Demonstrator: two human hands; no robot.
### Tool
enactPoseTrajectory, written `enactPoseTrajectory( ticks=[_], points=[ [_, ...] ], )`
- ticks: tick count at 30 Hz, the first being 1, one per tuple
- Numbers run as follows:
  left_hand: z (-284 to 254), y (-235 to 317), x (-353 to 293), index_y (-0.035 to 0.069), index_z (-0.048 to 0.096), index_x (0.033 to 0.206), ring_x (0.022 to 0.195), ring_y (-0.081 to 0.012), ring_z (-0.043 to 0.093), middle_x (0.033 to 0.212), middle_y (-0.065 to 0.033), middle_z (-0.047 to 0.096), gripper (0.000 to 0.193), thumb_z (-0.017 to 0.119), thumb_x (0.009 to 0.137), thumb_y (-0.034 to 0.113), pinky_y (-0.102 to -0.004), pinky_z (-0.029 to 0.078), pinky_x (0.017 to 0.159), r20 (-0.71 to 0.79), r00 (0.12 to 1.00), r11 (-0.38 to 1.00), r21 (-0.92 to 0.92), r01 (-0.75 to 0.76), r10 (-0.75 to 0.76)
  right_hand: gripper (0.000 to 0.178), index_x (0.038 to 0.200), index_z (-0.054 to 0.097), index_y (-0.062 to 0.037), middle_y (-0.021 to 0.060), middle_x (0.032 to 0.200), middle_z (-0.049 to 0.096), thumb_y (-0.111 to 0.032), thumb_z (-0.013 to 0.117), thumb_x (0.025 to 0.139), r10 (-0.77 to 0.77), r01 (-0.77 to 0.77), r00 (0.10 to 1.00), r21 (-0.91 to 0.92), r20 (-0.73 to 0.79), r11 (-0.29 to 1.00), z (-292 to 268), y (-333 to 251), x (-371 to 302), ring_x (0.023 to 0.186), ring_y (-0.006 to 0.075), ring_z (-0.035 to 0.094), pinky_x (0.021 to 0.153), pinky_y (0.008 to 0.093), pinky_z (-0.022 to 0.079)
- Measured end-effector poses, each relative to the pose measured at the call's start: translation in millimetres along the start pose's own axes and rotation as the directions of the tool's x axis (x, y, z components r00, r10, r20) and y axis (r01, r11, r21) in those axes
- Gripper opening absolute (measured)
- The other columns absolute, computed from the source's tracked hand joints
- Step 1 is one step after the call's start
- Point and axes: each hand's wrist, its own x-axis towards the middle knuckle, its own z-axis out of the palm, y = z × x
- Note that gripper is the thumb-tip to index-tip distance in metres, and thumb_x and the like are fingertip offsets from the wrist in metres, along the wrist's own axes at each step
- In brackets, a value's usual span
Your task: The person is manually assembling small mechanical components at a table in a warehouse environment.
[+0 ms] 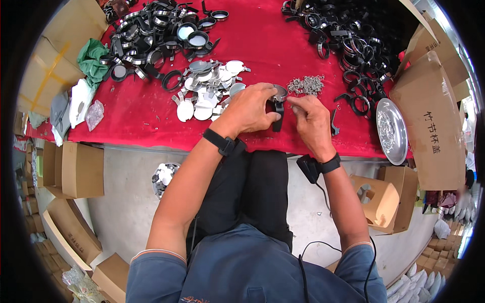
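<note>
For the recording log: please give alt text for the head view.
Left hand and right hand hold a black-handled ring part over a red table. Silver discs, small metal clips and heaps of black rings lie beyond.

Red cloth, black rings

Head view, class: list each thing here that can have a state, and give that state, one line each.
Left hand: closed around a black-handled ring part.
Right hand: fingers pinched at the part's rim.
Metal discs: loose pile on the red cloth.
Small metal clips: heaped.
Steel tray: holding small metal pieces.
</note>
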Motion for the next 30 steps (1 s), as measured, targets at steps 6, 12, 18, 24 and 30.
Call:
enactPoseTrajectory(
  ticks=[6,12,18,24,30],
  points=[
    [-12,1,7,-0.004,0.069,0.140,0.126,-0.0410,0.071,0.143,-0.0248,0.070,0.049,0.078,0.097,0.018,-0.0460,0.056,0.111,0.147,0.987,0.992,-0.104,0.078,-0.062,0.027,0.120,0.073,-0.0056,0.0129,0.094,0.070,0.002,0.073,0.094,-0.210,0.192,0.977,-0.271,-0.042,0.943,12,-9,4,0.087,0.0347,0.072,0.074,0.0464,0.058],
    [-8,0,12,-0.004,0.073,0.131,0.117,-0.0415,0.073,0.132,-0.0234,0.075,0.039,0.076,0.098,0.018,-0.0466,0.058,0.104,0.128,0.989,0.988,-0.127,0.087,-0.071,0.029,0.119,0.071,-0.0048,0.0122,0.092,0.070,0.002,0.074,0.092,-0.303,0.276,0.952,-0.317,-0.039,0.907,22,-6,8,0.086,0.0345,0.071,0.073,0.0470,0.058],
    [-3,-7,17,-0.003,0.076,0.113,0.108,-0.0453,0.072,0.115,-0.0230,0.077,0.026,0.075,0.099,0.019,-0.0502,0.057,0.095,0.144,0.984,0.989,-0.089,0.117,-0.103,0.032,0.122,0.072,-0.0045,0.0136,0.098,0.073,0.005,0.075,0.091,-0.284,0.250,0.950,-0.233,-0.127,0.940,31,-1,4,0.090,0.0348,0.073,0.079,0.0458,0.060],
    [-6,-8,21,-0.004,0.075,0.112,0.112,-0.0470,0.070,0.119,-0.0233,0.076,0.027,0.075,0.099,0.020,-0.0516,0.056,0.097,0.199,0.975,0.993,-0.050,0.110,-0.098,0.035,0.123,0.073,-0.0041,0.0138,0.104,0.077,0.007,0.076,0.090,-0.330,0.292,0.927,-0.211,-0.178,0.933,34,0,2,0.094,0.0344,0.075,0.083,0.0437,0.061],
    [-7,-6,20,-0.004,0.075,0.111,0.114,-0.0467,0.070,0.119,-0.0236,0.075,0.026,0.075,0.100,0.020,-0.0525,0.056,0.097,0.201,0.977,0.997,-0.013,0.075,-0.071,0.036,0.122,0.074,-0.0036,0.0135,0.103,0.077,0.009,0.077,0.088,-0.335,0.298,0.915,-0.181,-0.224,0.937,39,-1,2,0.095,0.0326,0.076,0.084,0.0423,0.062]
  ],
)
